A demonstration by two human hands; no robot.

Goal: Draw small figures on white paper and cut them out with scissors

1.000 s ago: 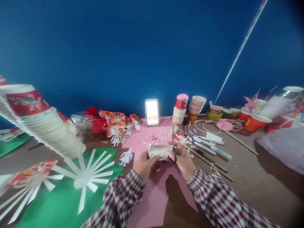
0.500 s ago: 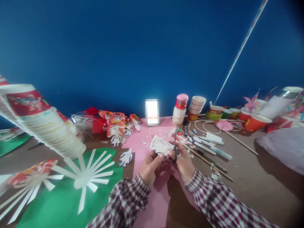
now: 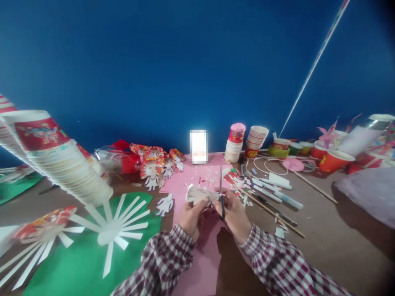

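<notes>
My left hand (image 3: 191,213) pinches a white paper piece (image 3: 195,195) with dark drawn lines, its thumb on top. Fingers of my right hand (image 3: 236,213) are wrapped round the handles of a pair of scissors (image 3: 221,185), whose blades point away from me and look close together. The scissors stand right beside the paper's right end. Whether the blades touch the paper I cannot make out. Below both hands lies a pink sheet (image 3: 185,181) strewn with small paper scraps. A white cut-out figure (image 3: 164,204) lies left of my left hand.
Markers (image 3: 265,189) and a thin stick (image 3: 271,210) lie to the right. Behind stand stacked paper cups (image 3: 233,150); a larger leaning stack (image 3: 70,164) is at left. A cut, fanned-out cup (image 3: 108,236) lies on green paper (image 3: 77,267). Several decorated figures (image 3: 152,164) sit behind left.
The paper has shifted left and tilted, now looking greyer. My right hand and the scissors have moved slightly left and down. More scraps show on the pink sheet.
</notes>
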